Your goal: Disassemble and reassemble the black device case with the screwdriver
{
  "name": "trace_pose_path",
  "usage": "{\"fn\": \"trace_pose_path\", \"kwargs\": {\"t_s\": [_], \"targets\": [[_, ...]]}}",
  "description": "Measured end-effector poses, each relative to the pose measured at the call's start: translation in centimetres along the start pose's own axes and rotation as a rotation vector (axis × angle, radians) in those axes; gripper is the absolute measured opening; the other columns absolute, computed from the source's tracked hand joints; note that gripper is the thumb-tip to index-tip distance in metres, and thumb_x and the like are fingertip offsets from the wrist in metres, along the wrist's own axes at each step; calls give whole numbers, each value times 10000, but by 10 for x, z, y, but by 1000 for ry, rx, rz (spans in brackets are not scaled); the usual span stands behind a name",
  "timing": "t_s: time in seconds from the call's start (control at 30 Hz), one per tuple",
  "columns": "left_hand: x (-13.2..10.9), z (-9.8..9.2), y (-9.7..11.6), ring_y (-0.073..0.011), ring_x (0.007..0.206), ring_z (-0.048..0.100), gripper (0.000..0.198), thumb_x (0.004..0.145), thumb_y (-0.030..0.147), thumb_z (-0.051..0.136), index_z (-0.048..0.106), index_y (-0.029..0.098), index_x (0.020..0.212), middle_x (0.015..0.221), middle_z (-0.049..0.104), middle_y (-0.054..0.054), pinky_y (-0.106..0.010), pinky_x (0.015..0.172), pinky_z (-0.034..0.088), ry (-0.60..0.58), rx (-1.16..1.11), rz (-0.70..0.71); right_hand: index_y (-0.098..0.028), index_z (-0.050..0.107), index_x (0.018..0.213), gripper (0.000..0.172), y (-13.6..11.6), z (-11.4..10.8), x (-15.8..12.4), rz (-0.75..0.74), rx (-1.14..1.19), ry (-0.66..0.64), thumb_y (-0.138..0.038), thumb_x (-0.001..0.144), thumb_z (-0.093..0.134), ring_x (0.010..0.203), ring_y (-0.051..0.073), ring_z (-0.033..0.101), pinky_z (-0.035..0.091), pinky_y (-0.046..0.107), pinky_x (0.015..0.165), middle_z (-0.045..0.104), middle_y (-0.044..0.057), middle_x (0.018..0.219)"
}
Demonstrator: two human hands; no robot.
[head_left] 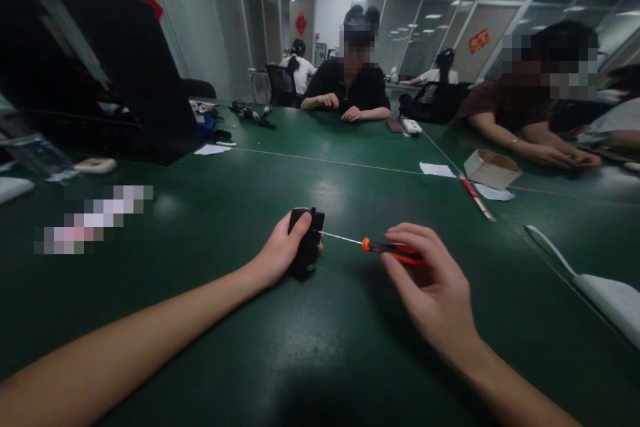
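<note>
Right hand (430,283) gripping screwdriver (380,246), tip at black part (306,240)

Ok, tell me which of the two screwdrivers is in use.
The orange-handled screwdriver in the right hand, not the red one lying beside the cardboard box.

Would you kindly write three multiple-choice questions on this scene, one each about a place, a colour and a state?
1. Where does the small black block sit?
A. on the green table
B. on a chair
C. in the cardboard box

2. What colour is the screwdriver handle?
A. blue
B. orange and black
C. white

3. What is the left hand doing?
A. lying flat and empty
B. gripping the block
C. raised

Answers: 1 A, it rests on the tabletop; 2 B, seen by the right hand; 3 B, fingers wrap it.
</note>
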State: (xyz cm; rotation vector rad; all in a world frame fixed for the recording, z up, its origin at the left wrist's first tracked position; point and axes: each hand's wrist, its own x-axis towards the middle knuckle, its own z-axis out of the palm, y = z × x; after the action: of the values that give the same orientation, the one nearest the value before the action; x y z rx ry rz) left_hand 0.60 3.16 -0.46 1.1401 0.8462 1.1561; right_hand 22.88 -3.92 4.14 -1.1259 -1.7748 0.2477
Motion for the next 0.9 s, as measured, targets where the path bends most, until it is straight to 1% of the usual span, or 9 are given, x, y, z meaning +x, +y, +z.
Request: {"fn": "trace_pose_path", "kwargs": {"t_s": [0.07, 0.1, 0.23, 0.3, 0.4, 0.6, 0.77, 0.83, 0.9], "targets": [[0, 0, 0, -141, 642, 632, 501, 849, 619, 572, 545, 141, 995, 791, 656, -62, -243, 580, 507, 2, -13, -8, -228, 631, 1109, 252, 1, 0, -1, -73, -26, 28, -166, 866, 650, 1145, 254, 583, 546, 399, 916, 555, 88, 1244], [0, 0, 1, -141, 641, 632, 503, 846, 622, 574, 545, 141, 992, 793, 657, -62, -243, 576, 507, 4, -18, -9, -229, 625, 1124, 277, 2, 1, -1, -71, -27, 22, -169, 857, 665, 1151, 257, 580, 553, 391, 903, 543, 91, 1265], [1, 1, 1, -148, 640, 630, 519, 831, 637, 580, 545, 143, 984, 790, 651, -60, -244, 554, 505, 29, -25, -11, -234, 630, 1113, 193, 7, 2, -2, 31, 4, -62, -205, 927, 591, 969, 215, 661, 594, 344, 753, 629, 68, 1103], [2, 1, 1, -149, 636, 628, 526, 825, 640, 586, 546, 140, 983, 786, 648, -61, -243, 546, 504, 41, -32, -16, -236, 639, 1098, 184, 7, 3, -2, 5, 1, -63, -185, 934, 573, 1023, 218, 647, 588, 364, 822, 619, 68, 1136], [2, 1, 0, -145, 622, 622, 529, 824, 641, 585, 551, 134, 973, 772, 641, -59, -241, 539, 502, 49, -47, -18, -232, 627, 1127, 253, 7, 4, -3, -59, -14, -46, -169, 882, 640, 1167, 249, 578, 568, 397, 917, 527, 86, 1298], [3, 1, 0, -149, 629, 631, 520, 819, 633, 600, 555, 139, 976, 762, 648, -55, -240, 544, 505, 44, -46, -11, -241, 612, 1124, 201, 7, 4, -3, -23, -27, -74, -180, 945, 544, 1129, 236, 597, 547, 456, 965, 568, 79, 1229], [2, 3, 4, -144, 620, 622, 537, 816, 647, 591, 553, 131, 960, 746, 647, -57, -236, 546, 503, 61, -51, -45, -243, 573, 1205, 331, 3, 3, -4, -48, 2, -70, -154, 888, 605, 1268, 254, 506, 576, 390, 930, 439, 96, 1398], [1, 3, 4, -141, 610, 616, 534, 822, 645, 584, 559, 127, 949, 738, 642, -57, -231, 538, 496, 56, -39, -39, -227, 583, 1188, 318, 4, 4, -4, -42, -42, -75, -189, 878, 638, 1247, 260, 526, 573, 392, 930, 460, 108, 1385], [1, 2, 3, -139, 605, 614, 532, 832, 642, 573, 565, 124, 953, 730, 640, -57, -227, 532, 491, 45, -25, -29, -201, 600, 1162, 272, 7, 6, -4, -31, -80, -113, -244, 895, 635, 1150, 254, 597, 573, 398, 913, 543, 119, 1303]]}}
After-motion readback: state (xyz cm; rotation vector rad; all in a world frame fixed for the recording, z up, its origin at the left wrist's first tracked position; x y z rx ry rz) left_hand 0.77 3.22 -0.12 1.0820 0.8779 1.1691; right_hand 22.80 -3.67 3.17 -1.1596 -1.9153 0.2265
